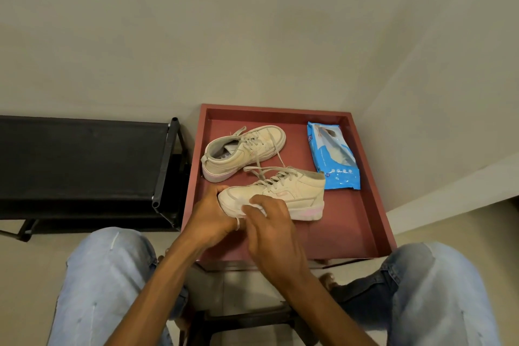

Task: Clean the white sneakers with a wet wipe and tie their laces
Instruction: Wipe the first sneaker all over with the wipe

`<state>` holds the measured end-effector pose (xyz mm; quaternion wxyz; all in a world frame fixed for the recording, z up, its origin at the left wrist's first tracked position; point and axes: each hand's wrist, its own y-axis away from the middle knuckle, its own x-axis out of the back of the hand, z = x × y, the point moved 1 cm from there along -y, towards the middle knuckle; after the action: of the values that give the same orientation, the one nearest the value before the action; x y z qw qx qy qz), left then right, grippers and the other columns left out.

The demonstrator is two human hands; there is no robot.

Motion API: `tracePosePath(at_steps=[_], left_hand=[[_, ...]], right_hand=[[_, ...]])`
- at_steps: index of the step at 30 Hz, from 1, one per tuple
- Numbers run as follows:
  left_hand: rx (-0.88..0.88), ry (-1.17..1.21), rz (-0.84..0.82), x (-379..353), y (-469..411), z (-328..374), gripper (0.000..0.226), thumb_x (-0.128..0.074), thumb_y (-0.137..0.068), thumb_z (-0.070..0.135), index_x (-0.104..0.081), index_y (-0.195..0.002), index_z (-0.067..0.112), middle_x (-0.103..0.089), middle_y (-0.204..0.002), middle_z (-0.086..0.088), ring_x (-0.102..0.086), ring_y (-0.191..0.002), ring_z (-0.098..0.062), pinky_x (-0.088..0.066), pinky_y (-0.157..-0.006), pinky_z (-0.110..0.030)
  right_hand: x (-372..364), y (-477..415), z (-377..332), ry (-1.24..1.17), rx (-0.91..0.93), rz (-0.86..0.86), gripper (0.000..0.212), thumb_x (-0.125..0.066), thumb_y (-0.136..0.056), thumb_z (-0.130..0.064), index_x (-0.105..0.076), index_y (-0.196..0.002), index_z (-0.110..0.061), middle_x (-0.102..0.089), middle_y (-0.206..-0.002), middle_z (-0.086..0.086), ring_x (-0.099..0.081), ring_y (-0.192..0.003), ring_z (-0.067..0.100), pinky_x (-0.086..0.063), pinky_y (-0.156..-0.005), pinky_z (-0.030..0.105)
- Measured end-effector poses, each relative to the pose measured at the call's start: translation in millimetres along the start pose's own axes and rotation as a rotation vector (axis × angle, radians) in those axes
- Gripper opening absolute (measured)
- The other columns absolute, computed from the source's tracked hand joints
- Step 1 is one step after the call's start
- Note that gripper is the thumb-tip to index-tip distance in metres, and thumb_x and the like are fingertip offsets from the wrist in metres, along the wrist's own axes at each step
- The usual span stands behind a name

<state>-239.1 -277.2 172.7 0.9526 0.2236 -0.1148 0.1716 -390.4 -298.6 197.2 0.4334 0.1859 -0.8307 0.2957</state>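
Sneaker toe cupped in left grip, wipe pinched under right grip; worth rubbing in short, firm strokes, braced against sliding.

Legs: faded light-blue denim jeans, pale wear streaks on both thighs. Forearms: bare to the frame edge. Left hand: one silver-coloured ring on a finger.
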Motion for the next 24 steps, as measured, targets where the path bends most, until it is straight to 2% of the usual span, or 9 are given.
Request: tracePosePath(at_steps=[3,7,9,12,15,17,20,22,24], left_hand=[[0.026,0.07,0.004,0,2,4,0.075,-0.102,-0.051,0.012,-0.058,-0.111,0.023,-0.073,-0.099,0.012,-0.069,-0.091,-0.001,-0.054,-0.076,-0.016],[0.015,0.11,-0.034,-1,3,13,0.055,-0.096,-0.056,-0.002,-0.064,-0.092,0.025,-0.074,-0.079,0.027,-0.07,-0.074,0.007,-0.052,-0.064,-0.009],[0.019,0.101,-0.035,0,4,13,0.054,-0.097,-0.056,0.0,-0.065,-0.093,0.023,-0.077,-0.084,0.017,-0.07,-0.075,0.006,-0.052,-0.063,-0.008],[0.057,0.078,-0.015,1,5,11,0.072,-0.101,-0.051,0.012,-0.058,-0.108,0.02,-0.071,-0.104,0.008,-0.068,-0.089,-0.001,-0.053,-0.069,-0.012],[0.08,0.062,0.002,3,4,8,0.08,-0.103,-0.046,0.019,-0.057,-0.112,0.02,-0.07,-0.106,0.007,-0.067,-0.094,-0.006,-0.056,-0.081,-0.023],[0.081,0.06,0.005,6,3,7,0.078,-0.104,-0.045,0.02,-0.058,-0.108,0.023,-0.072,-0.106,0.007,-0.069,-0.096,-0.008,-0.058,-0.087,-0.029],[0.071,0.075,-0.004,9,3,8,0.069,-0.101,-0.049,0.013,-0.059,-0.102,0.025,-0.073,-0.102,0.007,-0.07,-0.093,-0.006,-0.057,-0.082,-0.024],[0.067,0.076,-0.012,9,3,9,0.066,-0.101,-0.051,0.011,-0.059,-0.1,0.026,-0.073,-0.1,0.008,-0.07,-0.092,-0.004,-0.055,-0.077,-0.02],[0.073,0.067,-0.016,9,2,8,0.07,-0.102,-0.05,0.015,-0.057,-0.102,0.026,-0.072,-0.104,0.007,-0.069,-0.094,-0.006,-0.056,-0.079,-0.022]], right_hand=[[1,-1,24,0.058,-0.036,0.006,0.024,-0.062,-0.085,-0.001,-0.07,-0.106,-0.007,-0.06,-0.12,0.014,-0.056,-0.106,0.027,-0.051,-0.084,0.033],[15,-5,64,0.084,-0.301,0.066,0.027,-0.065,-0.083,0.003,-0.07,-0.107,-0.008,-0.054,-0.125,0.017,-0.059,-0.102,0.031,-0.054,-0.075,0.033],[19,-8,69,0.031,-0.407,0.119,0.029,-0.066,-0.083,0.004,-0.069,-0.11,-0.009,-0.053,-0.121,0.015,-0.06,-0.099,0.029,-0.053,-0.074,0.03],[12,-9,49,0.007,-0.31,0.15,0.031,-0.061,-0.089,-0.002,-0.064,-0.12,-0.006,-0.06,-0.114,0.012,-0.061,-0.096,0.025,-0.053,-0.077,0.032],[1,-7,26,-0.037,-0.167,0.082,0.03,-0.05,-0.094,-0.013,-0.061,-0.121,-0.006,-0.063,-0.115,0.01,-0.06,-0.104,0.025,-0.051,-0.09,0.035],[1,-5,28,-0.024,-0.097,0.051,0.026,-0.054,-0.091,-0.006,-0.064,-0.115,-0.007,-0.061,-0.116,0.012,-0.06,-0.102,0.026,-0.053,-0.087,0.035],[10,-5,56,0.038,-0.168,0.056,0.026,-0.063,-0.086,0.0,-0.068,-0.11,-0.009,-0.055,-0.123,0.016,-0.061,-0.096,0.027,-0.055,-0.073,0.032],[17,-5,81,0.097,-0.267,0.077,0.023,-0.063,-0.088,-0.01,-0.066,-0.11,-0.015,-0.054,-0.122,0.013,-0.059,-0.095,0.025,-0.054,-0.072,0.031],[19,-7,99,0.137,-0.334,0.123,0.016,-0.056,-0.089,-0.025,-0.06,-0.104,-0.025,-0.056,-0.108,0.001,-0.057,-0.092,0.023,-0.052,-0.073,0.026]])
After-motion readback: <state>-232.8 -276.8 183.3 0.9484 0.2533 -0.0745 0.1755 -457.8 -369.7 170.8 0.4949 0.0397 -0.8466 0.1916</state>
